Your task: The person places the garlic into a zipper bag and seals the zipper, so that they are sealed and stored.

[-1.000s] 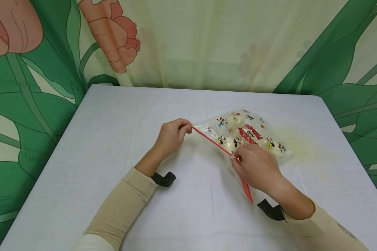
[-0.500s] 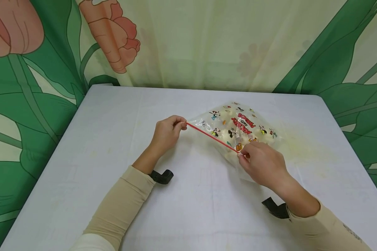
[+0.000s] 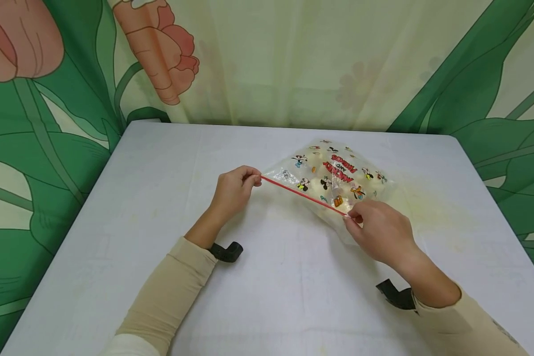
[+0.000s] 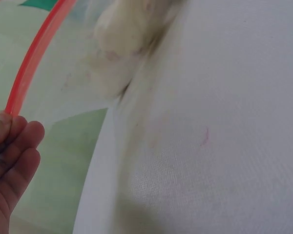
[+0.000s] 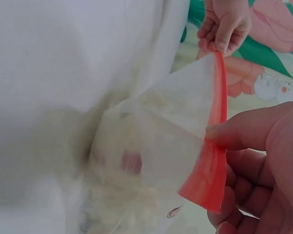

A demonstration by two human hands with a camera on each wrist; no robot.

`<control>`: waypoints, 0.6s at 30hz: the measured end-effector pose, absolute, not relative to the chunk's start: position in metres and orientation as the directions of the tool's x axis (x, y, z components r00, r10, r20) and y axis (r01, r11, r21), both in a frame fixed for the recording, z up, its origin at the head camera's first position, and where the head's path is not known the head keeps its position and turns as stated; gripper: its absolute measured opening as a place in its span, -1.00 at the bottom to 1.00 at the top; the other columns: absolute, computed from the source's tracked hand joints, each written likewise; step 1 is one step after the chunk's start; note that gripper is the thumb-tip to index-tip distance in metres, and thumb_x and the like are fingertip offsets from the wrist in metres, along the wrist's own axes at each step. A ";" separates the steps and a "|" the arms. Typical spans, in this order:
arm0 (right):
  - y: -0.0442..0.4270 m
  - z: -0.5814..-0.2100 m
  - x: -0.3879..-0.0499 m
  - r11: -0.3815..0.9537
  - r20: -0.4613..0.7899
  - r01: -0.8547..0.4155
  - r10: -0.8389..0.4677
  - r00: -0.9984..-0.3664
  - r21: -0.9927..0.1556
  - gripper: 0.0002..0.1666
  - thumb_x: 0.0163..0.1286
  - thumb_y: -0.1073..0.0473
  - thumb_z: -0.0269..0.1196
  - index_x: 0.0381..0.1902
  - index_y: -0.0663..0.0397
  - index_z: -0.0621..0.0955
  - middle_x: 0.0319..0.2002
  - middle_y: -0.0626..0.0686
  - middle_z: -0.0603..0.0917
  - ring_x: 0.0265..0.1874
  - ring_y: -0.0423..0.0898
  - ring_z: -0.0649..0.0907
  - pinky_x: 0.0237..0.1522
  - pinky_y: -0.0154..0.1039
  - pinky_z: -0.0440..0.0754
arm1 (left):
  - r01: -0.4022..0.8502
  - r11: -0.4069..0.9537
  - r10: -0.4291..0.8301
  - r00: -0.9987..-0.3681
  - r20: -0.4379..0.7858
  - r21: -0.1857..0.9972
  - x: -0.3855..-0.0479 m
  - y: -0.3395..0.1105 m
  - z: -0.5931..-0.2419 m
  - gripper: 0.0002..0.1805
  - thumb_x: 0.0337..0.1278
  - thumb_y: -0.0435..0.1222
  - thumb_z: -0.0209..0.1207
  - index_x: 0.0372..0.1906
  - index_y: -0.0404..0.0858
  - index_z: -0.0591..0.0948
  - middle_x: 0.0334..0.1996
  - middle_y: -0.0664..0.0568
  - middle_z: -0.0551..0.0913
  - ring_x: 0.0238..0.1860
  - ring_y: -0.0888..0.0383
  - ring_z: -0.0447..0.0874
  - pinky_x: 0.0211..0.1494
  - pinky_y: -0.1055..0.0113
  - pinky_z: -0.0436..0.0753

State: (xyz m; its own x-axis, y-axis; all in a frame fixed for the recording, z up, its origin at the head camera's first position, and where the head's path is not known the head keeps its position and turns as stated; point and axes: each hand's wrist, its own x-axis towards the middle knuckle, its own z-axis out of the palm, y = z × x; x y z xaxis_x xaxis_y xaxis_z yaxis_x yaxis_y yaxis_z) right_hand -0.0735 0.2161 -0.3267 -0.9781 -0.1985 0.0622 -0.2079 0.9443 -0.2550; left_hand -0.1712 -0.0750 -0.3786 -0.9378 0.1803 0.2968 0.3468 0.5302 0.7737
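Observation:
A clear zip bag printed with cartoon figures and red lettering is held tilted over the table. Its red zip strip runs taut between both hands. With thumb and fingers, my left hand pinches the strip's left end. My right hand pinches the strip farther along, near its other end; in the right wrist view a short flared red end extends past the thumb. Pale cream lumps lie inside the bag, blurred by the plastic. What exactly sits under the right fingertips is hidden.
A white cloth covers the table, with a faint yellowish stain right of the bag. Black bands stick out at both wrists. Behind the far edge hangs a curtain printed with flowers and leaves.
The right hand has slid rightward along the strip, so the stretch between the hands is longer. The left hand and bag have shifted slightly left. The strip's drooping red end has gone from the head view.

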 end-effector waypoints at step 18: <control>0.242 -0.336 -0.059 0.952 0.083 -0.194 -0.179 -0.980 -0.237 -0.87 0.30 0.15 0.32 -0.34 0.09 0.73 -0.42 -0.06 0.63 -0.46 -0.07 0.56 -0.61 -0.21 0.42 | 0.236 0.555 0.116 -0.972 0.206 0.798 -0.173 -0.093 -0.383 -0.86 0.40 -0.38 0.17 -0.16 -0.40 0.67 -0.33 -0.10 0.77 -0.23 0.05 0.77 -0.16 0.17 0.69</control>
